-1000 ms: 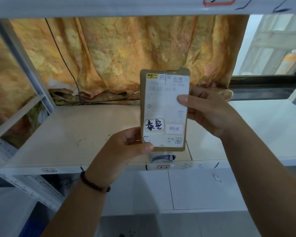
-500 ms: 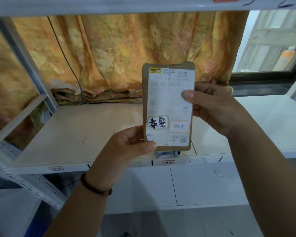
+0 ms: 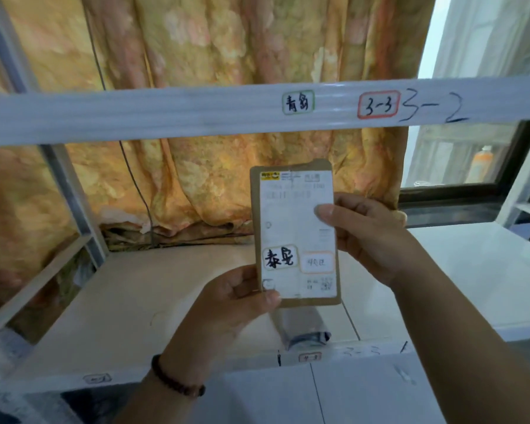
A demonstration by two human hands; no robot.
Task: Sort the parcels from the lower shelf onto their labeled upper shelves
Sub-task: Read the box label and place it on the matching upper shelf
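One parcel (image 3: 296, 237), a flat brown cardboard packet with a white shipping label, is held upright in front of the shelving, above the near edge of the middle shelf (image 3: 135, 301). The left hand (image 3: 227, 304) pinches its lower left corner between thumb and fingers; the right hand (image 3: 367, 237) clasps its right edge, thumb on the label. Both hands are closed on the parcel.

The rail above (image 3: 166, 117) carries two stickers, a green-bordered one (image 3: 298, 102) with handwritten characters and a red-bordered one (image 3: 378, 104) reading 3-3, plus a marker scrawl of 3-2. The characters on the parcel's own sticker look different from those on the green one, so shelving it here would likely be a missort. The writing is blurred, which invites misreading. A corner pinch could also let the thin packet slip while it is being lifted
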